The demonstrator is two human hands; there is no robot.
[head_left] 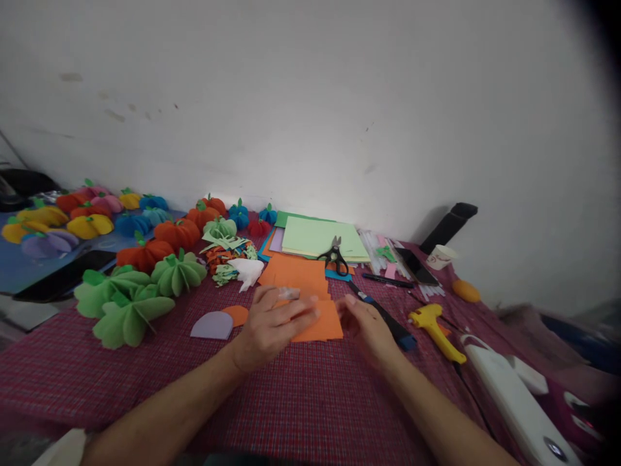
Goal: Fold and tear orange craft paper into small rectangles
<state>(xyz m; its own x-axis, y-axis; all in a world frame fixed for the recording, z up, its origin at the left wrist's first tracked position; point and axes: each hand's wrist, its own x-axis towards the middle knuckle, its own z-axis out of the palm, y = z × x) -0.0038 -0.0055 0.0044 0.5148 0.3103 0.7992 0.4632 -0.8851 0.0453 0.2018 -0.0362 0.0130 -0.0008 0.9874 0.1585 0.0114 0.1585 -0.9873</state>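
My left hand reaches over a stack of orange paper sheets, its fingers stretched out and slightly blurred. A small whitish, shiny piece shows at its fingers; I cannot make out what it is. At the right edge of the stack is my right hand, with loosely bent fingers and nothing visible in them. A larger orange sheet lies just behind. Left of my left hand lie a lilac paper half-circle and an orange rounded cutout. Black-handled scissors rest beyond the hands.
Paper pumpkins crowd the left side, beside paper scraps. Coloured sheets are stacked by the wall. To the right are a blue-black cutter, a yellow glue gun, a paper cup and a white device.
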